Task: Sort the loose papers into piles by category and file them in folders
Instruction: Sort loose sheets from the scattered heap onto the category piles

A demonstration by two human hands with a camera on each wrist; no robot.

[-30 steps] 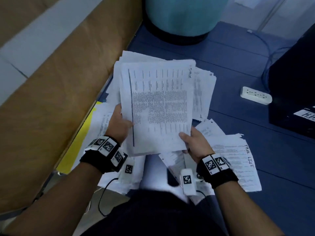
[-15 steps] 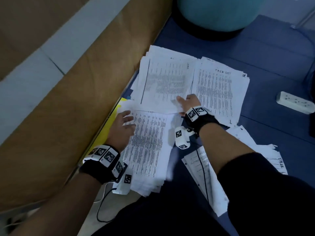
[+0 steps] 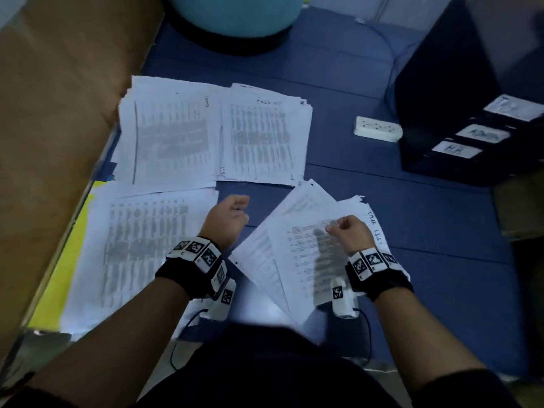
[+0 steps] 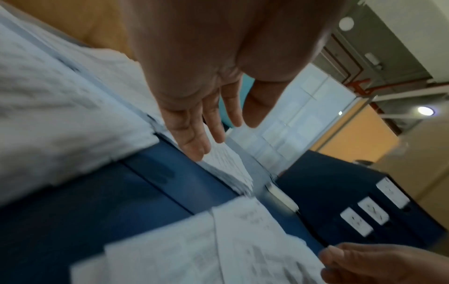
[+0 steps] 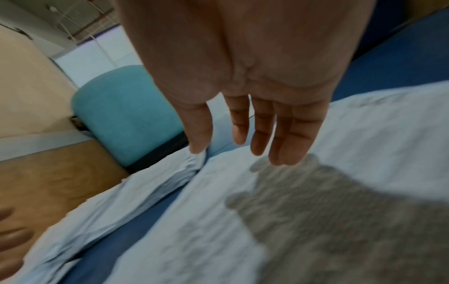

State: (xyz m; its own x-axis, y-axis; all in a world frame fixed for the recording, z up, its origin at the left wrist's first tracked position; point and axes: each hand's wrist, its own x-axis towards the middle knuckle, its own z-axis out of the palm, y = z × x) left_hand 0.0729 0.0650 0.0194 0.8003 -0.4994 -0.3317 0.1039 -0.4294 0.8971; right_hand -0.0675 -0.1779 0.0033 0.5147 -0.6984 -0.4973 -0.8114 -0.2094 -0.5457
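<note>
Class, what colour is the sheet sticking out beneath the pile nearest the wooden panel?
Yellow sheet, clearest in the head view.

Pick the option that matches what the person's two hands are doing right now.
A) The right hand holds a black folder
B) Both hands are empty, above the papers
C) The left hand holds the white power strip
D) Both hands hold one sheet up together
B: the left hand and the right hand each show straight, relaxed fingers with nothing in their grip, poised above the loose papers on the blue floor.

Three flat piles of printed papers (image 3: 169,136) on blue floor, loose fanned sheets (image 3: 297,254) nearby, black labelled folders (image 3: 468,136) upright beside
</note>
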